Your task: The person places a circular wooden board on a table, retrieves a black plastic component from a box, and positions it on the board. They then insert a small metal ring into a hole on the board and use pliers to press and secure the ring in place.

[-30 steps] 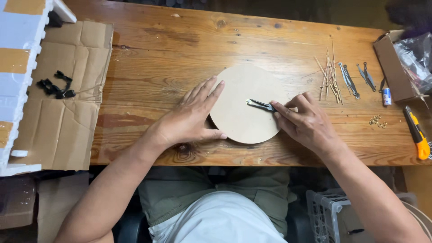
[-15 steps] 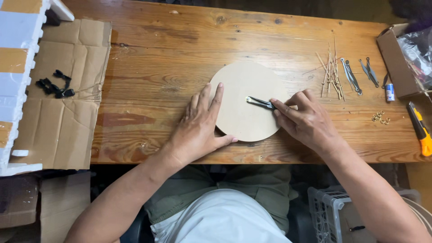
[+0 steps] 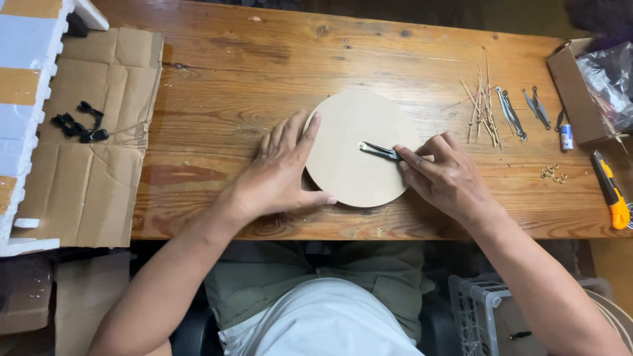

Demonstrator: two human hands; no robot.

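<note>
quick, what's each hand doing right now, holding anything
Left hand: open, flat, pressing on the edge of the round board.
Right hand: fingers pinched on the dark pointer lying on the board.

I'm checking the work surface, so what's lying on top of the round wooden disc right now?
A thin dark metal piece with a brass ring end lies near the round wooden disc centre. The left hand presses its left edge; the right hand covers the piece's other end.

We see soft, even light on the wooden table [image 3: 237,79], with faint shadows. The picture is sharp; its top right corner is dark.
</note>
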